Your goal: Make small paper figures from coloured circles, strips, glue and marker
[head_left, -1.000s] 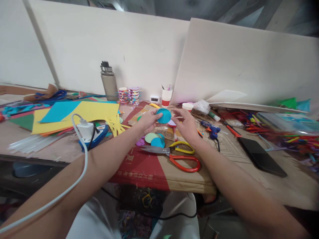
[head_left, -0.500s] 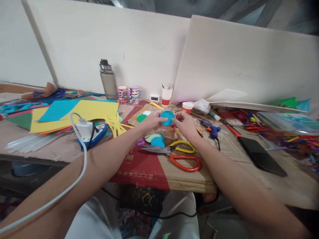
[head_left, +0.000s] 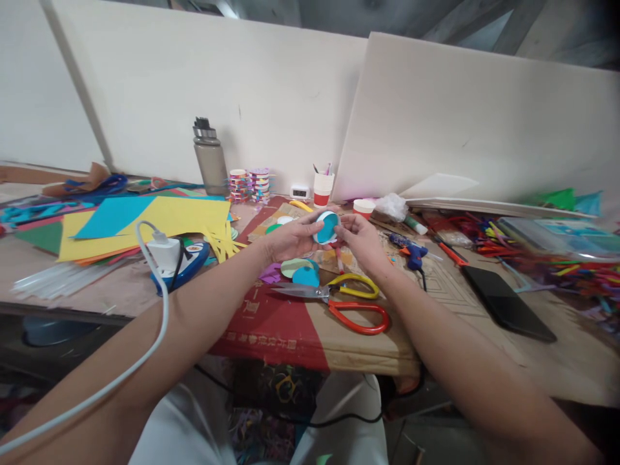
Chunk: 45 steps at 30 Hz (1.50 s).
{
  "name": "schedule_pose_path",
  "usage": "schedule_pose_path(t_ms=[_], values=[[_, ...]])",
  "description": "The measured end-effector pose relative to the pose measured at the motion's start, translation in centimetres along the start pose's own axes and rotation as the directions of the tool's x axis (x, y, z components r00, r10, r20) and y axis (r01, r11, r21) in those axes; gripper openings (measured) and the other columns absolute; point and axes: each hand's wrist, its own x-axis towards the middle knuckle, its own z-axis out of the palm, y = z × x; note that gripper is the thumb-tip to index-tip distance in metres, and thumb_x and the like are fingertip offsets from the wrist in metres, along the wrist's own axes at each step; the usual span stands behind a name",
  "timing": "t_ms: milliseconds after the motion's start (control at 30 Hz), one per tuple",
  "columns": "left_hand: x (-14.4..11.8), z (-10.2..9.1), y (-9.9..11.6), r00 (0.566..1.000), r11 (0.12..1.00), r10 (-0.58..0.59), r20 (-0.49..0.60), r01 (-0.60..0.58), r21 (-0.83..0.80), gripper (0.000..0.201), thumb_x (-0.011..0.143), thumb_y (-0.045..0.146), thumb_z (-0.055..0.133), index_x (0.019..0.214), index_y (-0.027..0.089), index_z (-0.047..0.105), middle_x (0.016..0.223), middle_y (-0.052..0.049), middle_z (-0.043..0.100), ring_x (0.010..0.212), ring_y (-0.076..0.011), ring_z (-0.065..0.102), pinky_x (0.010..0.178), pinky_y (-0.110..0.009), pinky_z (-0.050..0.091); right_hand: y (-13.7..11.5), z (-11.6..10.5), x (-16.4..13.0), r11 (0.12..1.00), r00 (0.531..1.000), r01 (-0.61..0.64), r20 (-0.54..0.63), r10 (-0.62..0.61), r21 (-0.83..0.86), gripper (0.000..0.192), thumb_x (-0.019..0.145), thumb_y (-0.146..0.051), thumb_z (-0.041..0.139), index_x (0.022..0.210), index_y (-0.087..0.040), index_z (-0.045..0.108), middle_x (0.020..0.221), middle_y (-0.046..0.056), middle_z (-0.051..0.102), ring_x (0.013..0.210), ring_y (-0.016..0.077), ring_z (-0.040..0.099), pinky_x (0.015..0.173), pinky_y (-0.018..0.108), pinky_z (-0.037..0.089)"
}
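Note:
In front of me, my left hand [head_left: 301,236] curls around a white-rimmed paper cup [head_left: 327,228] whose round end shows a blue disc. The thumb of that hand lies at the rim. From the other side, my right hand [head_left: 356,237] pinches the cup's edge with thumb and fingers. The cup's body is mostly hidden by my hands. Below them on the cardboard lie a blue paper circle [head_left: 306,277], a pale green circle [head_left: 292,267] and purple paper [head_left: 271,274]. Scissors [head_left: 334,292] with one yellow and one red handle lie nearer to me.
Yellow paper sheets [head_left: 186,216], a blue power strip [head_left: 191,263] and clear sticks [head_left: 72,278] are at left. A bottle [head_left: 210,161] and a pen cup [head_left: 323,188] stand behind. To the right are a blue glue gun [head_left: 415,254], a phone [head_left: 506,303] and a plastic box [head_left: 557,236].
The cup has turned in my hands, so its blue end now faces more to the right and more white side shows. My left hand has rolled palm-up beneath it.

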Motion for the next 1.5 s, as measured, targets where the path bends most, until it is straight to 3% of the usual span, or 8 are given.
schedule_pose_path(t_ms=[133, 233, 400, 633, 833, 1067, 1267, 1500], values=[[0.2, -0.2, 0.4, 0.96, 0.892, 0.279, -0.004, -0.257, 0.372, 0.062, 0.073, 0.038, 0.078, 0.131, 0.028, 0.057, 0.131, -0.01, 0.059, 0.114, -0.025, 0.059, 0.09, -0.037, 0.05, 0.0, 0.0, 0.1, 0.989, 0.996, -0.064, -0.045, 0.07, 0.136, 0.027, 0.075, -0.039, 0.072, 0.086, -0.021, 0.057, 0.076, -0.002, 0.062, 0.065, 0.0112, 0.061, 0.064, 0.028, 0.056], [0.5, 0.0, 0.4, 0.871, 0.561, 0.487, 0.07, -0.373, 0.739, 0.068, 0.066, 0.039, 0.083, 0.13, 0.029, 0.059, 0.137, -0.01, 0.055, 0.126, -0.0281, 0.05, 0.1, -0.04, 0.044, -0.1, 0.3, 0.1, 0.945, 0.98, -0.19, -0.006, 0.199, 0.265, 0.029, 0.087, -0.049, 0.059, 0.085, -0.02, 0.058, 0.078, 0.001, 0.065, 0.067, 0.0142, 0.064, 0.064, 0.03, 0.057], [0.4, 0.4, 0.2, 0.894, 0.151, 0.366, 0.259, -0.332, 0.931, 0.062, 0.069, 0.04, 0.081, 0.127, 0.028, 0.063, 0.128, -0.011, 0.062, 0.122, -0.0281, 0.053, 0.105, -0.046, 0.039, -0.5, 0.9, -0.2, 0.811, 0.891, -0.453, 0.205, 0.404, 0.37, 0.049, 0.099, -0.054, 0.026, 0.086, -0.021, 0.059, 0.068, 0.004, 0.068, 0.066, 0.0192, 0.066, 0.062, 0.035, 0.058], [0.2, 0.9, 0.2, 0.896, 0.253, 0.43, 0.11, -0.237, 0.938, 0.072, 0.063, 0.041, 0.084, 0.128, 0.022, 0.06, 0.129, -0.011, 0.063, 0.121, -0.0295, 0.055, 0.104, -0.043, 0.04, -0.9, 1.0, -0.3, 0.797, 0.885, -0.463, 0.243, 0.397, 0.388, 0.059, 0.099, -0.056, 0.018, 0.083, -0.02, 0.061, 0.062, 0.004, 0.066, 0.062, 0.018, 0.065, 0.065, 0.034, 0.058], [0.5, 0.6, 0.0, 0.865, 0.498, 0.483, -0.136, -0.143, 0.856, 0.049, 0.061, 0.038, 0.084, 0.102, 0.017, 0.065, 0.104, -0.008, 0.067, 0.096, -0.0216, 0.061, 0.085, -0.034, 0.046, -0.8, 0.9, -0.5, 0.839, 0.916, -0.4, 0.182, 0.356, 0.37, 0.043, 0.096, -0.054, 0.039, 0.082, -0.019, 0.06, 0.069, 0.004, 0.066, 0.064, 0.0157, 0.063, 0.067, 0.032, 0.057], [1.0, 0.0, 0.3, 0.879, 0.949, 0.277, -0.387, -0.189, 0.252, 0.046, 0.078, 0.06, 0.065, 0.091, 0.016, 0.061, 0.085, -0.006, 0.067, 0.07, -0.0133, 0.061, 0.059, -0.023, 0.045, -0.7, 0.5, -0.6, 0.998, 0.998, 0.056, -0.018, -0.056, -0.008, 0.01, 0.083, -0.029, 0.06, 0.09, -0.022, 0.062, 0.08, -0.002, 0.057, 0.066, 0.0113, 0.053, 0.065, 0.028, 0.049], [1.0, 0.7, -0.2, 0.948, 0.995, -0.037, -0.317, 0.005, -0.099, 0.05, 0.084, 0.064, 0.053, 0.088, 0.015, 0.062, 0.077, -0.008, 0.07, 0.061, -0.0149, 0.064, 0.049, -0.022, 0.045, -1.2, -0.1, -1.1, 0.72, 0.859, 0.481, 0.103, -0.502, -0.501, 0.021, 0.085, -0.023, 0.055, 0.104, -0.022, 0.064, 0.089, 0.004, 0.056, 0.077, 0.0173, 0.052, 0.072, 0.033, 0.046], [1.1, 0.8, -1.2, 0.967, 0.975, -0.153, -0.205, 0.114, -0.192, 0.052, 0.091, 0.062, 0.042, 0.095, 0.015, 0.065, 0.082, -0.008, 0.072, 0.066, -0.0157, 0.068, 0.058, -0.024, 0.052, -1.0, -0.4, -1.0, 0.46, 0.788, 0.552, 0.255, -0.561, -0.695, 0.03, 0.085, -0.017, 0.052, 0.112, -0.02, 0.065, 0.097, 0.009, 0.053, 0.095, 0.0243, 0.051, 0.088, 0.041, 0.044]])
